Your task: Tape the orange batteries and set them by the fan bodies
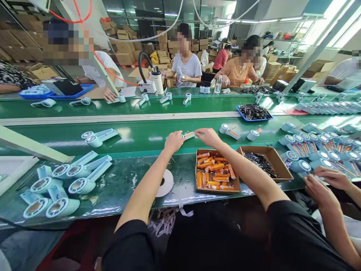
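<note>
Over the green belt, both my hands are at one light-blue handheld fan housing [193, 136] with an orange battery [188, 134] in its handle. My left hand [174, 142] is closed around the round end, which its fingers mostly cover. Fingertips of my right hand [208, 137] pinch the handle's far end; their exact grip is partly hidden. Below my right forearm stands a cardboard box [218, 191] of orange batteries [217, 167]. To the right of the hands, another fan housing [225, 128] lies on the belt.
A white tape roll [168, 183] lies near the front edge. Right of the batteries is a box [285, 177] of black parts. Fan housings crowd both sides, including a left group [60, 207]. A co-worker's hands [324, 186] work at right. A blue tray [255, 119] sits beyond.
</note>
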A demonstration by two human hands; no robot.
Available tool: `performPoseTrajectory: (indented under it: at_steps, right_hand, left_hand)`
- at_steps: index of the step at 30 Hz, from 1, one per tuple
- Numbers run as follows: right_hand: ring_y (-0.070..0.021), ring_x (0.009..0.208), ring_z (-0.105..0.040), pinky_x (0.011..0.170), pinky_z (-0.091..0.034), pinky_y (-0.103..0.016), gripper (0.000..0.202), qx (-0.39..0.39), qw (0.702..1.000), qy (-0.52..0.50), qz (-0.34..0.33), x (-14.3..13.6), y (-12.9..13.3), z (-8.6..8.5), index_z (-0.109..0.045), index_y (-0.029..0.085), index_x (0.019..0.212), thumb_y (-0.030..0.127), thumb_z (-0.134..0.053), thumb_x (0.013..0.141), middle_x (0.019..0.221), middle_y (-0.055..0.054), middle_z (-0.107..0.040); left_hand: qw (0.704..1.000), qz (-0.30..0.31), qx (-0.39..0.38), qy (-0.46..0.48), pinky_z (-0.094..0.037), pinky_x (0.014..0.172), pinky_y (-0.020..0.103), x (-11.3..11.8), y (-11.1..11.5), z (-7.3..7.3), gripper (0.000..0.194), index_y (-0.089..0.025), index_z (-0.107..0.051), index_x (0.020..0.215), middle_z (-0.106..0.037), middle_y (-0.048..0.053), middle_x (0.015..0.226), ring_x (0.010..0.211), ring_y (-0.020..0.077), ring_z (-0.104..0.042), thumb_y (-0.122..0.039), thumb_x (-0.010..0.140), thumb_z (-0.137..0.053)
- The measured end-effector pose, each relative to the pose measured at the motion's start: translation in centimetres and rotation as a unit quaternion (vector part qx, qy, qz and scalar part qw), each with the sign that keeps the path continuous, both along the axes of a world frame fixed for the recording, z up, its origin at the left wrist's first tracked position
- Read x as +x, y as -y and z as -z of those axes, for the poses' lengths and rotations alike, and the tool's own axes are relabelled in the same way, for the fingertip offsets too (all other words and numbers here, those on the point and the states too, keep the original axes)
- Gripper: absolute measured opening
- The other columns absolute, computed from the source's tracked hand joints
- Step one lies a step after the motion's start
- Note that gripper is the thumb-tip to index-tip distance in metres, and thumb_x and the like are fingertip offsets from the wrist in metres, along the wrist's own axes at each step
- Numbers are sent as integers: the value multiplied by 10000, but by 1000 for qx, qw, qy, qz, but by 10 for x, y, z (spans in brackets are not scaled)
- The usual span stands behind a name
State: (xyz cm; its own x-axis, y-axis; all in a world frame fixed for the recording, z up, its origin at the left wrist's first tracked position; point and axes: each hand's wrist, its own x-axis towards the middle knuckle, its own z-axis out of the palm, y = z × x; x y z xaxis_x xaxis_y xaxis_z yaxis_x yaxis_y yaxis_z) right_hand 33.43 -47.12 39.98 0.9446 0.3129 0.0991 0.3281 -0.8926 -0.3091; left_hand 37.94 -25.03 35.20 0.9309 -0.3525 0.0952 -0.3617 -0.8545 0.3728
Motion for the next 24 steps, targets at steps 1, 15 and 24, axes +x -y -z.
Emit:
performPoseTrajectory:
  at_steps: [1, 15, 24]
  right_hand:
    - [-222, 1221, -706, 1058, -526, -329, 385, 36, 999, 14, -1, -22, 17, -2, -762, 240, 1274, 346, -448, 1077, 1327, -58, -756]
    - [-218, 1001, -781, 763, -630, -299, 207, 409, 903, -87, -97, -222, 14, 52, -776, 252, 1115, 371, -669, 982, 1188, -88, -801]
    - [-100, 580, -681, 461, -475, -204, 748, 537, 762, -356, -53, -226, -56, 60, -534, 264, 1482, 529, -809, 838, 1316, -125, -733]
  left_hand:
    - [1000, 14, -8, 9, -395, 1189, 424, -20, -15, 2, 446, -181, -607, 1413, -609, 145, 1489, 1395, 292, -530, -363, 1013, -530]
    - [985, 28, 126, 113, -493, 1103, 601, -206, -164, 73, 415, -168, -697, 1270, -715, 182, 1298, 1320, 416, -576, -438, 976, -582]
    - [963, 43, -45, 262, -456, 1158, 631, -254, -94, 13, 609, -216, -557, 1442, -688, 153, 1271, 1447, 416, -447, -285, 883, -789]
